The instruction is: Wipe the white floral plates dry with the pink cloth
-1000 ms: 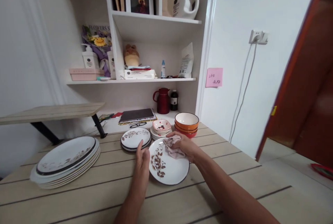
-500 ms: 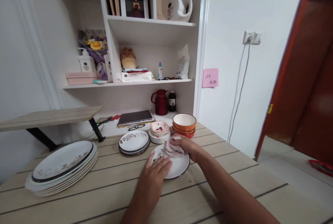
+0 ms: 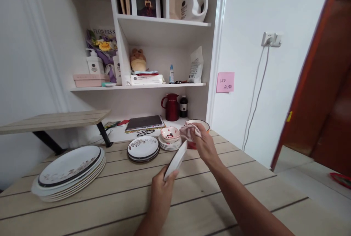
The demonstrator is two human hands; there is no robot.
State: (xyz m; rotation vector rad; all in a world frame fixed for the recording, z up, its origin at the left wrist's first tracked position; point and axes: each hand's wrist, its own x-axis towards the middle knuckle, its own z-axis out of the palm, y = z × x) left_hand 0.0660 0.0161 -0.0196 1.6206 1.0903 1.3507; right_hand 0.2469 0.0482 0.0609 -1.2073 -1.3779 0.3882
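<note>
My left hand (image 3: pixel 163 184) grips a white plate (image 3: pixel 176 161) by its near edge and holds it tilted nearly on edge above the table. In my right hand (image 3: pixel 204 142) is a crumpled pale pink cloth (image 3: pixel 189 132), raised just past the plate's upper right side. Behind the plate stands a stack of small white dishes with a square patterned bowl (image 3: pixel 170 133) on top. The orange bowls (image 3: pixel 197 123) are partly hidden by my right hand and the cloth. Left of these sits a short stack of flower-patterned round plates (image 3: pixel 143 147).
A stack of large oval plates (image 3: pixel 70 166) rests at the left of the slatted wooden table (image 3: pixel 115 206), in front of a small raised shelf (image 3: pixel 60 120). Along the back are a laptop (image 3: pixel 145 122), glasses (image 3: pixel 146 133), a red jug (image 3: pixel 172 107) and a dark bottle (image 3: pixel 183 106).
The plate has gone from lying flat on the table to being lifted and tipped up in my left hand. My right hand has raised the cloth off the plate's face.
</note>
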